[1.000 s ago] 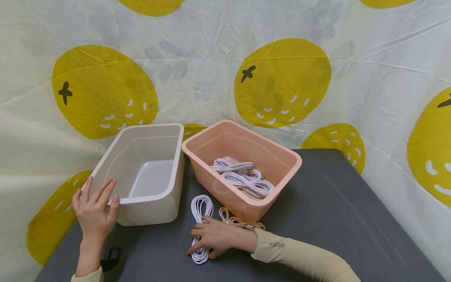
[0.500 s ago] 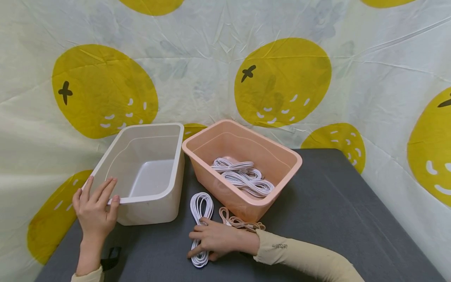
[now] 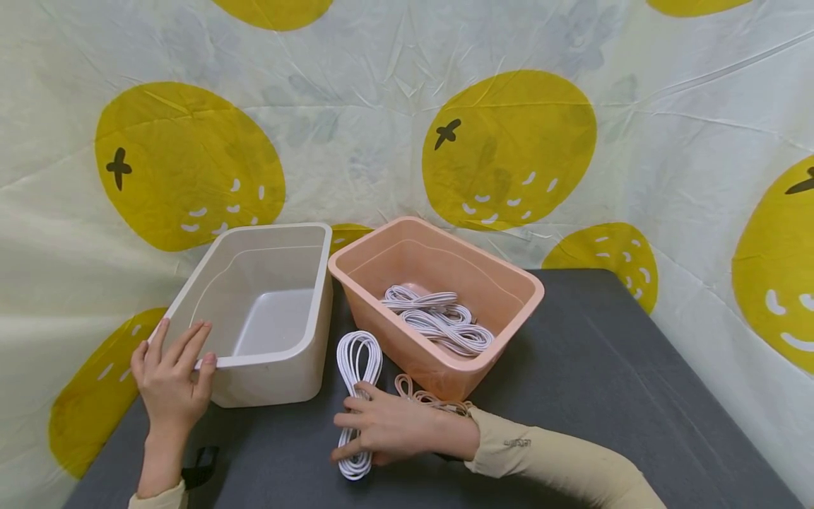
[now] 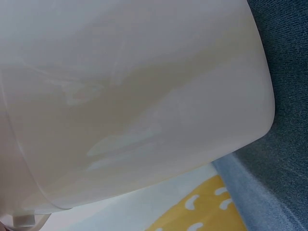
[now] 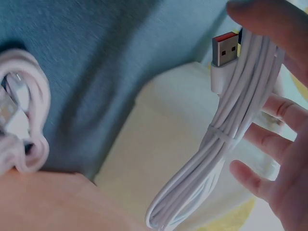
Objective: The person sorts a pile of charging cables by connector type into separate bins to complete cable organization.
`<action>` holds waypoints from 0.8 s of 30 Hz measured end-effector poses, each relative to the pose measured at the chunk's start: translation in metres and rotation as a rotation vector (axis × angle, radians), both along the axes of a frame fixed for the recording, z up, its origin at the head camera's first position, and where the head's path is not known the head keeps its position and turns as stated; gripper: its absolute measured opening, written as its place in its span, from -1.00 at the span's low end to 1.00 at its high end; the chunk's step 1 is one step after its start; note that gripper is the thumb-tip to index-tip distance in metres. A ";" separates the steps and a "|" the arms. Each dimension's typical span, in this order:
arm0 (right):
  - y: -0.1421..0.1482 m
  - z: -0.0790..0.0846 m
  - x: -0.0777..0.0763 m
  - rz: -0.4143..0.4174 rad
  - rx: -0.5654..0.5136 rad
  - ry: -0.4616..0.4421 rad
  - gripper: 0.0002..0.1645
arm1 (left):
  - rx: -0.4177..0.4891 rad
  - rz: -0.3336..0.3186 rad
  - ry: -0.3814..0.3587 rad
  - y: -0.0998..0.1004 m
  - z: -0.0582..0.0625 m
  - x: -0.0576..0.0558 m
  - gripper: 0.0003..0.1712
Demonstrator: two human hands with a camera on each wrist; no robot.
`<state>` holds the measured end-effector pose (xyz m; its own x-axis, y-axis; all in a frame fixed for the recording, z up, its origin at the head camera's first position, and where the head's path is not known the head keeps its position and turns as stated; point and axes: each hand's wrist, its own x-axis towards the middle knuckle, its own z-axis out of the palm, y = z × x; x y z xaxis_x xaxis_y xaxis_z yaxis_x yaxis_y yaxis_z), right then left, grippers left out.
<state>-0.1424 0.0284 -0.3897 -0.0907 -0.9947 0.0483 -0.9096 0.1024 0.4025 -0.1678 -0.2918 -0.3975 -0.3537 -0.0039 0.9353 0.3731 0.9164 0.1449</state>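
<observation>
- Firstly, head view: one white cable coil (image 3: 358, 360) is grasped by the right hand (image 3: 407, 424) over the dark table (image 3: 610, 382); the rim of the pale bin (image 3: 257, 359) is touched by the left hand (image 3: 170, 385), fingers extended, nothing clutched.
- Further white cables (image 3: 448, 332) are contained in the peach bin (image 3: 388, 339); a pinkish cable (image 3: 422, 400) is placed at its foot.
- Left wrist view: the pale bin's wall is shown.
- Right wrist view: the coil, with USB plug (image 5: 225, 50), is held between thumb and fingers.
</observation>
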 end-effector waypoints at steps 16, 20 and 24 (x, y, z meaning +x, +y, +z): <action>0.017 0.057 0.016 -0.019 -0.025 0.036 -0.35 | -0.005 -0.003 0.019 0.000 0.001 -0.001 -0.40; 0.023 0.070 0.018 -0.026 -0.095 0.073 -0.37 | -0.006 0.000 0.022 -0.001 0.000 -0.001 -0.39; 0.028 0.083 0.020 -0.023 -0.145 0.131 -0.40 | -0.006 -0.002 0.024 -0.001 -0.001 -0.001 -0.39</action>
